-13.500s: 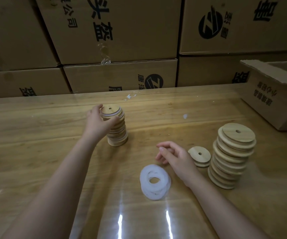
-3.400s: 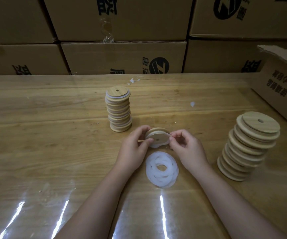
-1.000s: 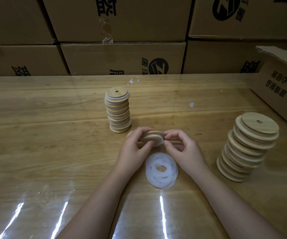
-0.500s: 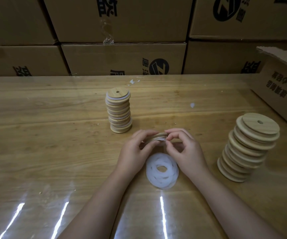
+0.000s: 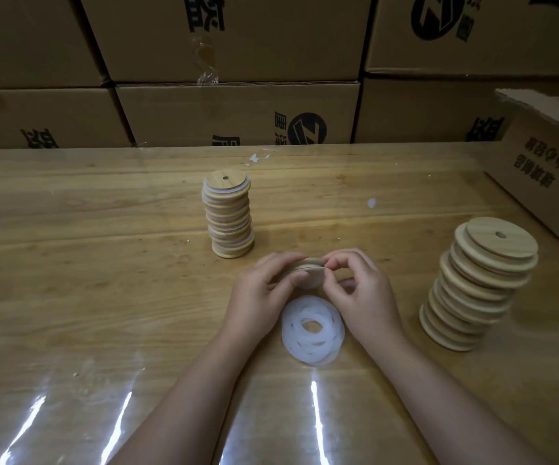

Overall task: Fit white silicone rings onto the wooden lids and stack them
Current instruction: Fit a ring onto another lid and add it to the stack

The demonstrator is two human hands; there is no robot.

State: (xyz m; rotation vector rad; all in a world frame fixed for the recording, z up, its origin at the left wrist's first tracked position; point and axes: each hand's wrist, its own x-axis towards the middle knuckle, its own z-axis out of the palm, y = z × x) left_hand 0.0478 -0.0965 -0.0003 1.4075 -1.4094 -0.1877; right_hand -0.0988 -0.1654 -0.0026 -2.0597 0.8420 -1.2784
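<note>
Centrally, wooden lid (image 5: 310, 271) pinched between left hand (image 5: 259, 293) and right hand (image 5: 360, 292) fingers (image 5: 333, 263), above ring pile (image 5: 311, 330)

Storeroom or packing workshop, small-goods assembly. A wall of sealed cardboard cartons (image 5: 238, 115) runs across 12 o'clock, stacked in rows and printed with black logos and characters. One opened carton (image 5: 546, 169) stands on the surface at 2 o'clock. The wooden plank surface (image 5: 87, 297) lies under clear glossy film, with light glaring off it toward 6 o'clock. Identical parts are kept in batches: bare wooden lids (image 5: 479, 290) stacked at 3 o'clock, ringed lids (image 5: 228, 216) stacked at 11 o'clock, white rings (image 5: 312, 330) piled near centre. Dim light.
</note>
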